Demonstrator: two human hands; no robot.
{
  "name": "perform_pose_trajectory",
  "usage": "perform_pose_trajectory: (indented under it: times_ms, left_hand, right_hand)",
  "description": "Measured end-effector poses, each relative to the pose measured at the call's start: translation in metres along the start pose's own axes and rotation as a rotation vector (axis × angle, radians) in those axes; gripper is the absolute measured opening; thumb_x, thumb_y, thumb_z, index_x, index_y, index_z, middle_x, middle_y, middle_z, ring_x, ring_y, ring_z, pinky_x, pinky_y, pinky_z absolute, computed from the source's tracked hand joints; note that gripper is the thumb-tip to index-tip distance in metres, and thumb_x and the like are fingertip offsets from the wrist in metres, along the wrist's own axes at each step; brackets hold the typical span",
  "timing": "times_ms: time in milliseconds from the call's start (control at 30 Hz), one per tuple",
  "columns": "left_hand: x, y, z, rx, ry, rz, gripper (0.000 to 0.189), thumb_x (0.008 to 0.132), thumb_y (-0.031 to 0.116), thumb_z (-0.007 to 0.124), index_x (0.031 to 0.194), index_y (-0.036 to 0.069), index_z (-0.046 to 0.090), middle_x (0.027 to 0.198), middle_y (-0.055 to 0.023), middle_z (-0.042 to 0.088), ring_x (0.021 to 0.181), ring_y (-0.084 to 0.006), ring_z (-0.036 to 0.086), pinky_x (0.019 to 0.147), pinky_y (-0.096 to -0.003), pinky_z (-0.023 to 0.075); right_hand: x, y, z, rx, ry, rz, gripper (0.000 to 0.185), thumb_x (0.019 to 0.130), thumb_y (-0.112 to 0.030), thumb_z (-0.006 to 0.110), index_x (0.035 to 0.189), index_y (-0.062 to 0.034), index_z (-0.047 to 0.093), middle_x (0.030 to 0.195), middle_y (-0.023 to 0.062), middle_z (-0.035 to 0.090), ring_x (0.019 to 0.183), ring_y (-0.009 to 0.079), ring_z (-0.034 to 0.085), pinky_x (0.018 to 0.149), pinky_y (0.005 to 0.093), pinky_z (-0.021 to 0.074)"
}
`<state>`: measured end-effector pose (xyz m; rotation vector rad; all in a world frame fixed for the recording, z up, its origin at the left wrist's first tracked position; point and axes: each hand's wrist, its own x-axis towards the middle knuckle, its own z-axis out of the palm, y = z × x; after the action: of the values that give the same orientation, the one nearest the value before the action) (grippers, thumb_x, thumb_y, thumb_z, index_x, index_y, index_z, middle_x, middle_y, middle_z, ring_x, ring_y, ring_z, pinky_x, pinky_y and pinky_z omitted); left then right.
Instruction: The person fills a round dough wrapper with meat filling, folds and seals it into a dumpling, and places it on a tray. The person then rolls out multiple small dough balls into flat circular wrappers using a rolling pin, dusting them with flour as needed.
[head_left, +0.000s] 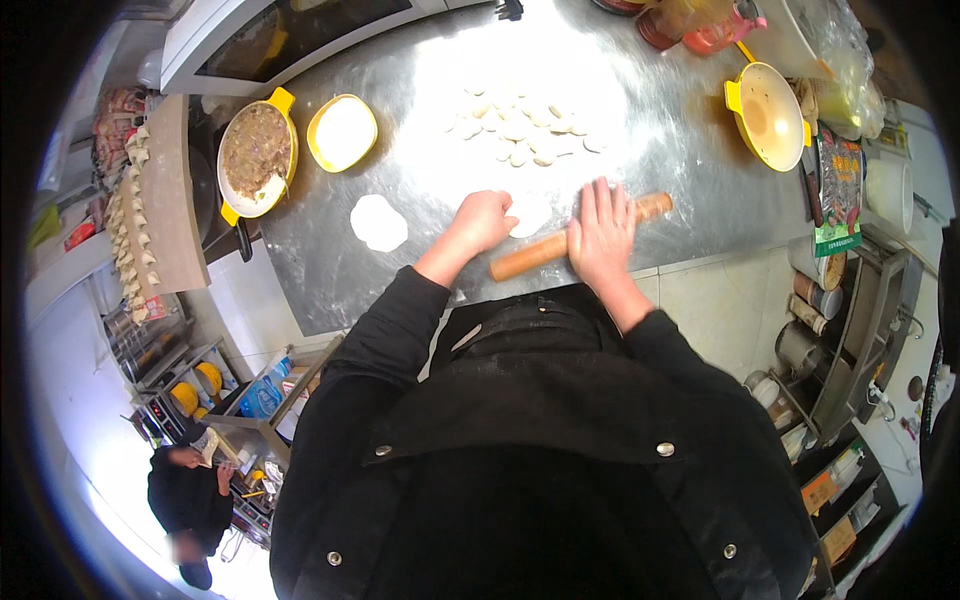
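Note:
My left hand pinches the near left edge of a thin round dough wrapper on the metal worktop. Lying flat with its fingers stretched forward, my right hand presses on a wooden rolling pin. The pin lies aslant, just on the near side of the wrapper. Several small dough pieces are scattered beyond both hands under a bright glare. To the left of my left hand rests a rolled dough wrapper or small stack of them; which one, I cannot tell.
At the left stand a yellow-handled pan of minced filling and a yellow bowl of white powder. A board carries rows of folded dumplings. A yellow-handled pan is at the right. Another person stands at the lower left.

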<state>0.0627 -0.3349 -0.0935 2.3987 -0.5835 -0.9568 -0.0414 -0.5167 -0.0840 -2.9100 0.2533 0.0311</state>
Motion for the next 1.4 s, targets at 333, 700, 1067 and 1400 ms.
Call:
perform_pose_trajectory:
  times_ms: [333,700,1067,1400]
  left_hand:
    - [0.012,-0.006,-0.006,-0.031,0.203,0.023,0.020,0.080,0.022,0.064,0.087,0.004,0.068,0.082,-0.0158,0.067,0.081,-0.0331,0.065,0.074,-0.0398,0.0503]
    - [0.015,0.000,-0.013,-0.017,0.080,0.026,0.024,0.081,0.025,0.062,0.093,0.006,0.068,0.084,-0.0160,0.067,0.084,-0.0332,0.064,0.076,-0.0411,0.0499]
    - [-0.006,-0.010,-0.003,-0.061,0.114,0.020,0.032,0.078,0.028,0.065,0.097,0.003,0.067,0.086,-0.0199,0.066,0.082,-0.0343,0.064,0.074,-0.0411,0.0494]
    - [-0.008,-0.021,-0.019,0.027,-0.066,-0.059,0.022,0.079,0.023,0.065,0.089,0.004,0.068,0.084,-0.0170,0.067,0.081,-0.0323,0.065,0.073,-0.0396,0.0498]
  right_hand:
    - [0.035,-0.008,0.010,0.002,-0.070,0.026,0.064,0.086,-0.033,0.051,0.140,-0.0017,0.037,0.148,0.0197,0.032,0.137,0.0416,0.026,0.110,0.0573,0.0189]
    - [0.075,-0.017,0.021,0.116,0.078,-0.013,0.062,0.084,-0.032,0.053,0.137,-0.0010,0.041,0.147,0.0219,0.032,0.134,0.0452,0.028,0.109,0.0598,0.0182]
    - [0.061,-0.013,0.027,0.090,0.099,-0.015,0.063,0.084,-0.030,0.053,0.138,-0.0004,0.040,0.144,0.0220,0.036,0.134,0.0445,0.029,0.108,0.0588,0.0204]
    - [0.012,-0.009,0.003,-0.018,-0.042,-0.030,0.064,0.084,-0.030,0.053,0.139,-0.0007,0.037,0.147,0.0206,0.032,0.135,0.0430,0.027,0.109,0.0587,0.0196]
